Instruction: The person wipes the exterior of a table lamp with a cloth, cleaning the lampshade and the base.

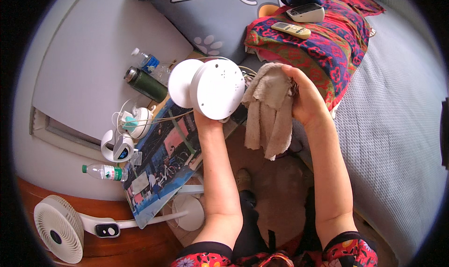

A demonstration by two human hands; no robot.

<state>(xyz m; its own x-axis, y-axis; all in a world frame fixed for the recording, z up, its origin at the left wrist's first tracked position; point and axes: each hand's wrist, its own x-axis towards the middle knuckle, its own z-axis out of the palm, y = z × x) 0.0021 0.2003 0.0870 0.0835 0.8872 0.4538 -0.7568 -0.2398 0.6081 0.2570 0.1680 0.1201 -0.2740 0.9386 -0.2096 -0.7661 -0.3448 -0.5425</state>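
Note:
My left hand (207,121) holds up a white device with two round discs (219,88), its flat underside with small holes turned towards me; the fingers are mostly hidden behind it. To the right of the device, my right hand (310,98) grips a beige cloth (270,109) that hangs down in folds, a little apart from the disc. A thin cable (165,119) runs from near the device to a round white power strip (142,122) on the table.
The picture-covered table (172,155) bears a dark green flask (147,84), plastic bottles (105,171) and a white clock lamp (117,148). A standing fan (59,228) is at lower left. On the bed (386,134) lie a patterned cloth (315,53), a remote control (291,30) and a white monitor (308,13).

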